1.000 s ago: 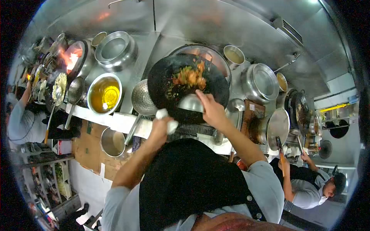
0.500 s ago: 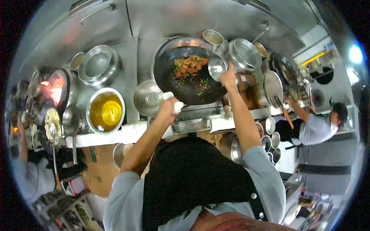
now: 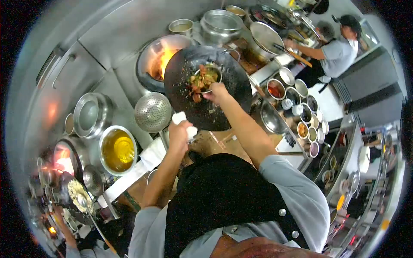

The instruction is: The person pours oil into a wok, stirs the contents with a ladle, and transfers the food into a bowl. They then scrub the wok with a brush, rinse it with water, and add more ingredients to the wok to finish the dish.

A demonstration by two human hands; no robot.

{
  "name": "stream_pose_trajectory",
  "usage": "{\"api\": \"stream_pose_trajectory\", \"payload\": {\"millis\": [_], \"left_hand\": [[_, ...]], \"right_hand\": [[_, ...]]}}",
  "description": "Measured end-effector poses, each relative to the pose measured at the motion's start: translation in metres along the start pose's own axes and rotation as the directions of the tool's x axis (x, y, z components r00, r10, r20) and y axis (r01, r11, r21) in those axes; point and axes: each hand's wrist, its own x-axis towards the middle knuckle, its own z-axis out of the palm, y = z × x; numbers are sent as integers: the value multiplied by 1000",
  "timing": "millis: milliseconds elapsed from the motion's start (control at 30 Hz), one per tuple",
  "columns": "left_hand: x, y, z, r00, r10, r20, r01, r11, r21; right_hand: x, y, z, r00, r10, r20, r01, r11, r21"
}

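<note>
My left hand (image 3: 179,134) is closed around a white cloth (image 3: 190,131) at the near-left rim of a large black wok (image 3: 235,99). The wok is lifted off its burner and toward me, and the part gripped is hidden under the cloth. Over the wok, my right hand (image 3: 218,93) is closed on a metal ladle (image 3: 220,76), its bowl low in the wok. Browned food with green bits (image 3: 204,78) lies in and around the bowl. A perforated strainer (image 3: 152,112) rests left of the wok, close to my left hand.
Flames rise from the uncovered burner (image 3: 165,61) behind the wok. A metal bowl of yellow oil (image 3: 118,150) stands at left. Seasoning containers (image 3: 303,130) line the right side. A co-worker (image 3: 340,49) handles another pan (image 3: 266,38); another person's arm (image 3: 64,225) shows at lower left.
The wok has come off the burner toward me, uncovering flames. My right hand has moved from the wok's right rim into it with the ladle. The view has turned rightward.
</note>
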Motion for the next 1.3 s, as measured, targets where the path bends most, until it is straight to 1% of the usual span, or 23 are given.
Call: {"api": "stream_pose_trajectory", "payload": {"millis": [33, 100, 167, 200, 233, 300, 333, 400, 500, 567, 633, 700, 733, 800, 833, 900, 967, 1000, 1033, 1100, 1133, 1200, 1300], "left_hand": [[-35, 6, 8, 999, 47, 10, -47, 999, -9], [-74, -4, 19, 1000, -12, 20, 11, 999, 48], [-60, -51, 22, 989, -130, 73, 129, 992, 18], [-54, -60, 28, 947, -261, 188, 263, 965, 13], [-66, -61, 41, 925, -282, 254, 276, 959, 60], [-118, -93, 50, 937, -293, 191, 291, 956, 37], [-150, -100, 51, 917, -299, 265, 297, 954, 49], [-177, -127, 54, 892, -361, 273, 357, 932, 68], [-214, -161, 62, 857, -371, 357, 358, 928, 104], [-262, -171, 72, 866, -306, 396, 237, 947, 215], [-301, -212, 54, 881, -65, 468, -14, 986, 164], [-338, -250, 31, 828, 115, 548, -266, 942, 205], [-349, -249, 37, 813, 101, 573, -266, 941, 211], [-375, -247, 36, 712, 176, 679, -576, 700, 423], [-371, -253, 41, 710, -4, 704, -405, 816, 413], [-373, -263, 58, 680, -110, 725, -331, 836, 437], [-371, -275, 73, 701, -345, 624, -96, 821, 562], [-360, -292, 73, 696, -412, 588, 13, 826, 563], [-352, -300, 68, 672, -447, 591, 11, 803, 596], [-345, -321, 63, 583, -712, 393, 274, 627, 730], [-350, -328, 57, 544, -741, 393, 309, 613, 727], [-352, -341, 45, 434, -813, 389, 367, 554, 747], [-383, -342, 55, 308, -873, 378, 330, 471, 818]], "right_hand": [[-35, 0, -11, 995, 82, 55, -87, 992, 87], [-81, 11, -43, 985, 113, 134, -141, 964, 224], [-107, 19, -84, 985, 96, 147, -139, 938, 318], [-121, 23, -107, 982, 76, 173, -139, 910, 391], [-143, 20, -130, 991, 77, 109, -116, 897, 426], [-191, 10, -184, 999, -23, 42, 3, 905, 425], [-210, 12, -219, 999, -46, -8, 46, 921, 387], [-230, 25, -295, 993, -109, -54, 121, 927, 354], [-326, 35, -370, 932, -189, -310, 251, 952, 174], [-378, 61, -427, 907, -180, -381, 212, 976, 42], [-441, 94, -457, 812, -237, -534, 266, 964, -24], [-496, 115, -476, 835, -152, -528, 142, 988, -60], [-514, 124, -472, 808, -117, -577, 138, 990, -8], [-516, 175, -486, 768, -97, -633, 186, 980, 76], [-528, 192, -476, 785, -235, -572, 294, 956, 11], [-522, 226, -479, 867, 66, -494, 178, 885, 431], [-516, 266, -481, 885, 140, -445, 197, 752, 628], [-512, 291, -483, 865, 185, -466, 212, 708, 674], [-523, 301, -478, 850, 208, -484, 230, 680, 696], [-555, 321, -475, 815, 175, -552, 278, 718, 638], [-574, 329, -479, 843, 143, -519, 279, 707, 649], [-600, 353, -485, 811, 207, -547, 305, 648, 698], [-665, 372, -489, 739, 248, -626, 337, 669, 663]]}}
